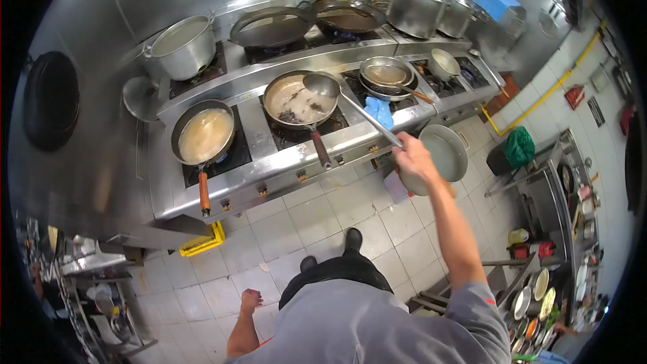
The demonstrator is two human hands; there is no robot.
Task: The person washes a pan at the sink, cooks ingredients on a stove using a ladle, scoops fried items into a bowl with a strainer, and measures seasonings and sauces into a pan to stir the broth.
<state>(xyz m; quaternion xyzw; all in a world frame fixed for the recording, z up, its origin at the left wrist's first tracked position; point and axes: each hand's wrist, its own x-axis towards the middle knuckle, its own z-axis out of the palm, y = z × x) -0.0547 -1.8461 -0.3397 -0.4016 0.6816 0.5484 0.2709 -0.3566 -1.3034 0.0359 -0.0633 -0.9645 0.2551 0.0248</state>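
My right hand (412, 157) is closed round the end of a long-handled metal ladle (322, 85). The ladle's bowl is over a frying pan (290, 98) that holds a pale, foamy liquid with dark pieces in it. To the left, a second frying pan (203, 132) with a wooden handle holds a tan liquid on its burner. Below my right hand stands a large pot (445, 154) of cloudy liquid, partly hidden by my forearm. My left hand (251, 300) hangs low by my side, its fingers curled, away from the stove; whether anything is in it I cannot make out.
Along the back burners are a big aluminium pot (180, 46), two woks (272, 25) and tall stockpots (416, 7). A strainer (387, 73) rests over a pan beside a blue cloth (379, 113). A yellow frame (203, 240) sits on the tiled floor. Food dishes (522, 302) stand at lower right.
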